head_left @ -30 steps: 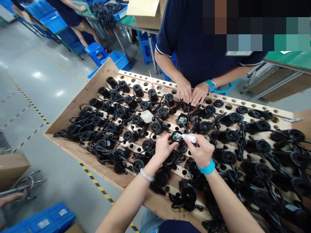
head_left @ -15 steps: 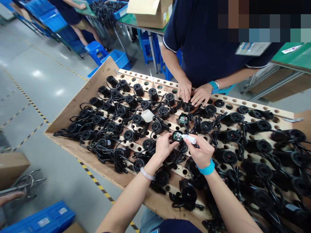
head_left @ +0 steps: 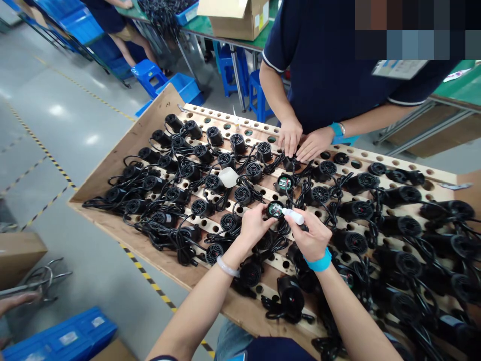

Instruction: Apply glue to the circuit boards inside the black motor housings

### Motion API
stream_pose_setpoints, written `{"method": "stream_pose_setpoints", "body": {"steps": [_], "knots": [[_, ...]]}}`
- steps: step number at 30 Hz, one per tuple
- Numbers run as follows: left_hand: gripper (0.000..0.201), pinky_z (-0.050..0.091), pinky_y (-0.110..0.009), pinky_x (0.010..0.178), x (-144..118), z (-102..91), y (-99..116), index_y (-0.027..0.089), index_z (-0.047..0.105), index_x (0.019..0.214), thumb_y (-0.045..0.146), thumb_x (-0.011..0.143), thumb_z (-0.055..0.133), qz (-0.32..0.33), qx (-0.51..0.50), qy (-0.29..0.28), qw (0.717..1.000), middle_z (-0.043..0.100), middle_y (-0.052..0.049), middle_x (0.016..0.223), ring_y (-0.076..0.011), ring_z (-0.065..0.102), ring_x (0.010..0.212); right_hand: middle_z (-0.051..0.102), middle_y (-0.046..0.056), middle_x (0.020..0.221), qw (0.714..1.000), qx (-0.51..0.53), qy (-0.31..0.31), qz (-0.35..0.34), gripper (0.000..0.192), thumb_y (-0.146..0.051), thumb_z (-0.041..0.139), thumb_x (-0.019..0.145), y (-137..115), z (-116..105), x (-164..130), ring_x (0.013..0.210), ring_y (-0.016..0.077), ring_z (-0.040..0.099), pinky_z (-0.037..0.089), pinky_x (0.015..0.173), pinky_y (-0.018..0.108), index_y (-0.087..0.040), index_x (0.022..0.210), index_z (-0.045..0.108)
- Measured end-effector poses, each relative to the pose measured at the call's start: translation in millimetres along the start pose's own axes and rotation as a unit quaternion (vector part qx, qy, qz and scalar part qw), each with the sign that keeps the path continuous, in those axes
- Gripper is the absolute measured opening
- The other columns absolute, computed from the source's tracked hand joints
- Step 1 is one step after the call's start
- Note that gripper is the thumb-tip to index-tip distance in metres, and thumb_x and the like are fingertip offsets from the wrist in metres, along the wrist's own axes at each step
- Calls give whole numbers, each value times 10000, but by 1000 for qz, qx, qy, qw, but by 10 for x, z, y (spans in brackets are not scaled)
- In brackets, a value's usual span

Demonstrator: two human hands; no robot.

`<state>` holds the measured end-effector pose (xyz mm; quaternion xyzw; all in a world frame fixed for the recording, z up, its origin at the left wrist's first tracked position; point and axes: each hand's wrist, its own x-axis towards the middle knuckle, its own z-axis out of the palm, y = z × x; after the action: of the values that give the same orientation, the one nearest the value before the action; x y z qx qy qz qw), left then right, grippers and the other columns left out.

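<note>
My left hand grips the side of a round black housing whose open top shows a green circuit board. In my right hand is a small white squeeze bottle, its nozzle tilted left and down at the board; whether the tip touches cannot be made out. Just beyond stands another uncapped housing with its board showing. Many capped black units with coiled cables surround both hands in the wooden tray.
Across the tray, a co-worker's hands rest on another black unit. A translucent white piece lies among the units. A thin-nozzled bottle stands at the far rail. Blue stools and a cardboard box are behind.
My hands keep nearly the same pose, the bottle's nozzle still at the open housing. The co-worker's body and arms have shifted slightly right in view.
</note>
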<state>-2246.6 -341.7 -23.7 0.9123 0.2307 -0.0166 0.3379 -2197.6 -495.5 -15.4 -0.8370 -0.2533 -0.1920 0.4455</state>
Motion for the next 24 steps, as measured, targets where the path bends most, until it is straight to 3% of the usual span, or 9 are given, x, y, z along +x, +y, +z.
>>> {"method": "stream_pose_setpoints", "body": {"steps": [24], "knots": [[354, 493, -286, 774, 10, -5, 10, 174, 646, 994, 305, 695, 783, 7, -3, 3, 1000, 719, -42, 924, -185, 665, 837, 738, 61, 811, 999, -18, 21, -22, 134, -291, 669, 812, 26, 20, -32, 704, 183, 687, 557, 669, 292, -194, 904, 676]]}}
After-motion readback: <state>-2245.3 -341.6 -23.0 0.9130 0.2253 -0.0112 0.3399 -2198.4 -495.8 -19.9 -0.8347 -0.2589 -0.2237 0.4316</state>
